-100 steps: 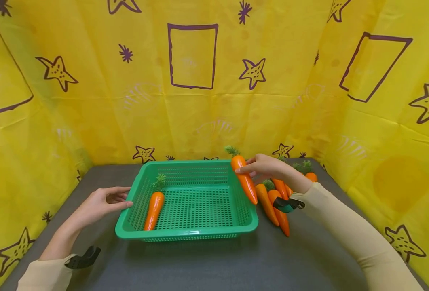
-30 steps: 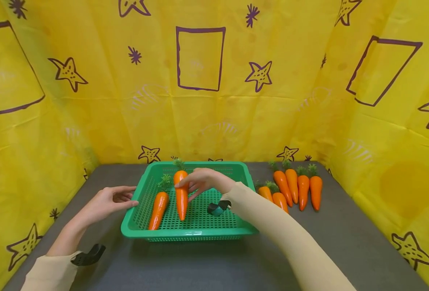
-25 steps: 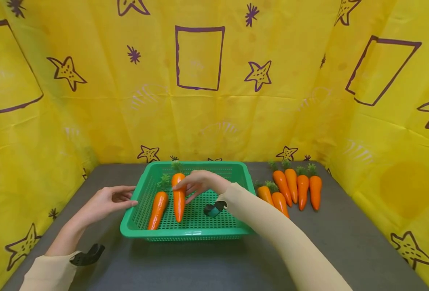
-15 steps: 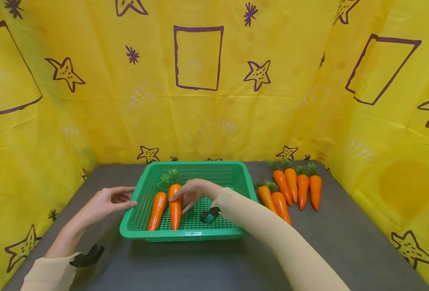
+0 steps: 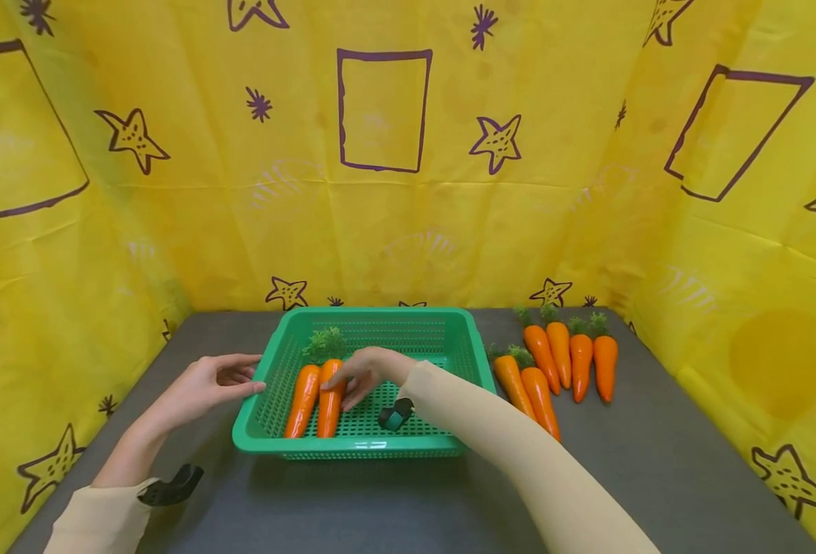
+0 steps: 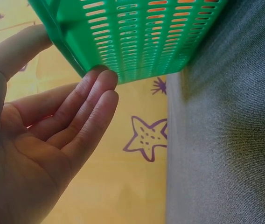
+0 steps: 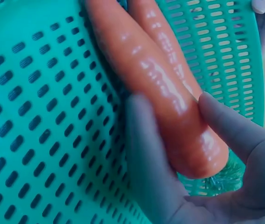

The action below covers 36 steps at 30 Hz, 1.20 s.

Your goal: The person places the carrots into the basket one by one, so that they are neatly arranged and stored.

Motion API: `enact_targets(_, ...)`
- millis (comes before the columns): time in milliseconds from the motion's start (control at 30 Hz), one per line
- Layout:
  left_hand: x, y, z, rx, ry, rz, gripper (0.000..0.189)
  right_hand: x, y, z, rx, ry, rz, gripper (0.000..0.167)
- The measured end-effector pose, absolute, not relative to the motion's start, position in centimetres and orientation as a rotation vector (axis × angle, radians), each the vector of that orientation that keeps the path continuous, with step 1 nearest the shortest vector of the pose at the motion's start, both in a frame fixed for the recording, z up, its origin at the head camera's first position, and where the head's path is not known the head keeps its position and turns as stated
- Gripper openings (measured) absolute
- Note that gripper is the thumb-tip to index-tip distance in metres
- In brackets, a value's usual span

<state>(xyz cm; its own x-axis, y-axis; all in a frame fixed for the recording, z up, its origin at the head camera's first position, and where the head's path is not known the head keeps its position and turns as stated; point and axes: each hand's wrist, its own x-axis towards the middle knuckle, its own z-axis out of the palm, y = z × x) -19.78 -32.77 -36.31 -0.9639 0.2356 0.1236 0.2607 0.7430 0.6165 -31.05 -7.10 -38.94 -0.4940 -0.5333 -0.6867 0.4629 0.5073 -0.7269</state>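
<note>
In the head view my right hand (image 5: 373, 372) is inside a green plastic basket (image 5: 387, 444), holding an orange carrot (image 5: 330, 408) with a leafy green top. Thumb and fingers lie on either side of the carrot's thick end in the right wrist view. This carrot (image 7: 165, 93) lies along the basket floor, right beside another carrot (image 5: 303, 396) near the left wall. My left hand (image 5: 207, 385) is at the basket's left side, its fairly straight fingers (image 6: 100, 112) touching the outer wall and its thumb at the rim.
To the right of the basket, several carrots (image 5: 581, 362) lie on the dark grey table (image 5: 352, 508), two of them (image 5: 539, 396) close to its wall. Yellow cloth (image 5: 380, 231) with purple drawings encloses the back and sides.
My right hand has carried a carrot from the basket's right edge leftward and lowered it beside the carrot inside. The left hand has stayed at the basket's left side.
</note>
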Motion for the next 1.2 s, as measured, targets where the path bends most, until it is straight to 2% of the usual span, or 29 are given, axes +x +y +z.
enact_targets(133,-19.8,-32.7,-36.3,-0.404,-2.905,-1.03,0.059,-31.0,-6.9,-39.1,-0.065,1.8,-1.141,0.041)
enact_targets(400,-19.9,-32.6,-36.2,-0.4,-2.907,-1.028,0.06,-31.1,-6.8,-39.6,-0.112,1.857,-1.154,0.03)
enact_targets(800,-19.9,-32.6,-36.3,-0.41,-2.9,-1.03,0.059,-30.9,-6.4,-39.4,-0.114,1.891,-1.198,0.039)
enact_targets(900,-20.0,-32.6,-36.3,-0.411,-2.901,-1.029,0.059,-31.0,-6.3,-39.4,-0.115,1.869,-1.22,0.045)
enact_targets(1133,-19.9,-32.6,-36.2,-0.413,-2.903,-1.012,0.058,-31.3,-5.4,-38.7,-0.105,1.877,-1.202,0.08)
enact_targets(1200,-19.8,-32.6,-36.2,-0.408,-2.902,-1.011,0.058,-31.4,-5.0,-38.2,-0.111,1.88,-1.19,0.081)
